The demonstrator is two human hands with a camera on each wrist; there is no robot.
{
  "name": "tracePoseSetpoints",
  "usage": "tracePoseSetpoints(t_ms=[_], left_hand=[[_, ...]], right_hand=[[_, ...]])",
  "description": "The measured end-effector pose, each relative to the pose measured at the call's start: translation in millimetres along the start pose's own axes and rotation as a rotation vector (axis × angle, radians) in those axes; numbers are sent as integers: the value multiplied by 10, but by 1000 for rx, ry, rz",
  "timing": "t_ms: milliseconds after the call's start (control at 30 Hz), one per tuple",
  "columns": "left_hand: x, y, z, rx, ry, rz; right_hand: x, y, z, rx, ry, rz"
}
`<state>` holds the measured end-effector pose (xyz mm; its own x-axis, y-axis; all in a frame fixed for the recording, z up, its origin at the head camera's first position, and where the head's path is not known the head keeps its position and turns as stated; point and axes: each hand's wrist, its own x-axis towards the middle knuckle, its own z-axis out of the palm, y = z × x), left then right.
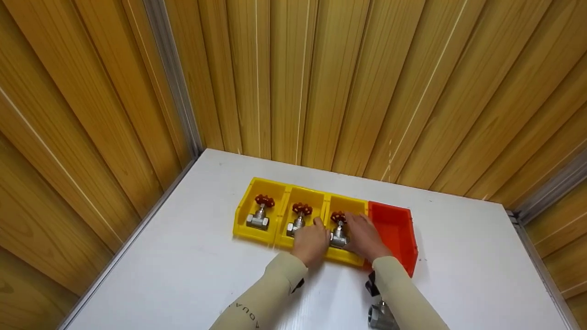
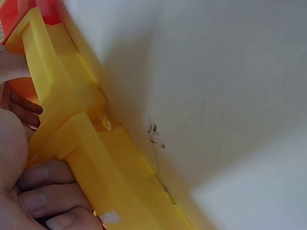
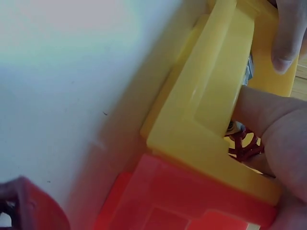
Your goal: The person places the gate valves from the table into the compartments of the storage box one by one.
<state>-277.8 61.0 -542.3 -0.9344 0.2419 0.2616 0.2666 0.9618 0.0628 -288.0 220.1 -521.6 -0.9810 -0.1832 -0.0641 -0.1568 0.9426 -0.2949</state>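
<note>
My right hand [image 1: 367, 236] grips a silver valve [image 1: 339, 236] with a red handwheel in the third yellow bin [image 1: 346, 259]; in the right wrist view its fingers partly hide the handwheel [image 3: 245, 146]. My left hand [image 1: 312, 243] straddles the wall between the second and third yellow bins and pinches it. Its fingers [image 2: 50, 196] reach into the second bin [image 2: 110, 177], while its thumb [image 3: 288, 43] dips into the third. Another such valve [image 1: 298, 224] lies in the second bin, beside the left hand. A third valve [image 1: 258, 220] lies in the leftmost yellow bin [image 1: 270, 188].
A red bin [image 1: 396, 229] adjoins the yellow row on the right. Partly behind the right forearm, another valve [image 1: 378, 316] lies on the white table [image 1: 183, 256]; a dark red handwheel [image 3: 36, 206] shows low in the right wrist view. Wood-patterned panels [image 1: 293, 82] rise behind the table.
</note>
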Motion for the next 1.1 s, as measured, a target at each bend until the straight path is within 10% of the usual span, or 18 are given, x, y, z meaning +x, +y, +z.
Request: tracePoseSetpoints(t_ms=[1100], left_hand=[[12, 8, -48, -37, -121, -16]], right_hand=[[-191, 10, -160, 265, 9, 143]])
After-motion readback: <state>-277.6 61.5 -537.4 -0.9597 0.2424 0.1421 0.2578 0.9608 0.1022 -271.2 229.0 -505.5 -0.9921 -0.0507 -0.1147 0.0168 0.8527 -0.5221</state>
